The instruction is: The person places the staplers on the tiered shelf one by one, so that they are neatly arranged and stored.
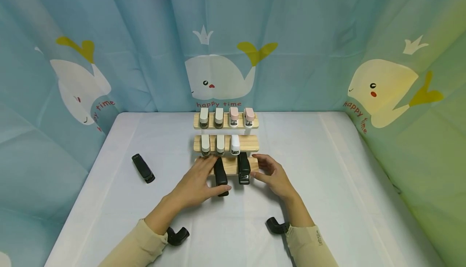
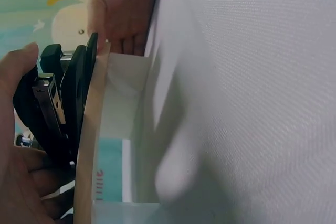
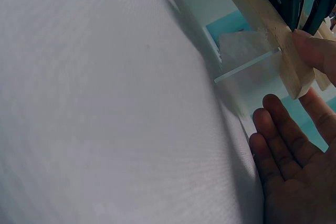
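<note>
A three-tier wooden rack (image 1: 248, 143) stands mid-table, carrying several small staplers. On its lowest plank (image 2: 90, 129), my left hand (image 1: 194, 181) holds a black stapler (image 1: 220, 174) lengthwise, thumb at the front end and fingers toward the back. That stapler sits slightly askew, its front end past the plank's edge. To its right, another black stapler (image 1: 244, 168) lies straight on the same plank. My right hand (image 1: 274, 176) grips the plank's right end (image 3: 295, 80) between thumb and index finger; its other fingers (image 3: 283, 129) are bent below.
A third black stapler (image 1: 143, 168) lies on the white tabletop (image 1: 109, 218) to the left. The upper planks bear grey-white staplers (image 1: 219, 117), a white one (image 1: 235, 144) and pink-topped ones (image 1: 249, 116). A whale-print curtain (image 1: 225, 16) hangs behind and at both sides.
</note>
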Motion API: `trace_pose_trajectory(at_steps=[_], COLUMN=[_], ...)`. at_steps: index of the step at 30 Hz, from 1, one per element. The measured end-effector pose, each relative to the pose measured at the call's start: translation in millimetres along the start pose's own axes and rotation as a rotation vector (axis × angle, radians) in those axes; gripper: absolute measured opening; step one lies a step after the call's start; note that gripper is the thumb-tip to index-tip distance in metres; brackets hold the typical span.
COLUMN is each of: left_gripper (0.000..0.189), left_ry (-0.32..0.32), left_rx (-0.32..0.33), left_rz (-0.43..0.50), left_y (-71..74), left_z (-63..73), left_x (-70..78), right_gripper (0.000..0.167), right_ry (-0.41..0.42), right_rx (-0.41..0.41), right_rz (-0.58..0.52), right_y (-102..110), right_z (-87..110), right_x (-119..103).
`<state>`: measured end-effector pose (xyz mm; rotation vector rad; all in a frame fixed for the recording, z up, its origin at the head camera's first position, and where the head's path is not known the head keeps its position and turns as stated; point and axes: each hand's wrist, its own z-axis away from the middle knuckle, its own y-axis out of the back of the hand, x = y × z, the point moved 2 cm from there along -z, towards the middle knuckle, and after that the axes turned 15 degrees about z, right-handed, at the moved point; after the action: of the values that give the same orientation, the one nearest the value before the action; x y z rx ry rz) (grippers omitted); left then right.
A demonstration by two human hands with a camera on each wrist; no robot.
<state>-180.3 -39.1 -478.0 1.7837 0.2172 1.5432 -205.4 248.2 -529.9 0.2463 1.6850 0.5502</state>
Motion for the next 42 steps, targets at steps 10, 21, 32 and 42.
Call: trace_pose_trajectory(at_steps=[10, 21, 32, 42], left_gripper=[0.111, 0.108, 0.103, 0.097], left_ry=[0.009, 0.025, -0.002, 0.002], left_rx=[-0.039, -0.027, -0.027, -0.023], left_rz=[0.03, 0.041, 0.034, 0.011], left_y=[-1.6, -1.6, -2.0, -2.7], left_z=[-1.6, 0.4, -2.9, -9.3], left_x=[0.2, 0.4, 4.2, 6.8], right_gripper=[0.056, 0.055, 0.055, 0.055], right_ry=[0.006, 0.007, 0.006, 0.004], right_rx=[-0.007, -0.007, -0.003, 0.002], right_rz=[-0.002, 0.008, 0.015, 0.013], right_y=[-0.4, -1.0, 0.1, 0.0], right_z=[0.4, -0.4, 0.9, 0.2], right_x=[-1.9, 0.3, -1.1, -0.3])
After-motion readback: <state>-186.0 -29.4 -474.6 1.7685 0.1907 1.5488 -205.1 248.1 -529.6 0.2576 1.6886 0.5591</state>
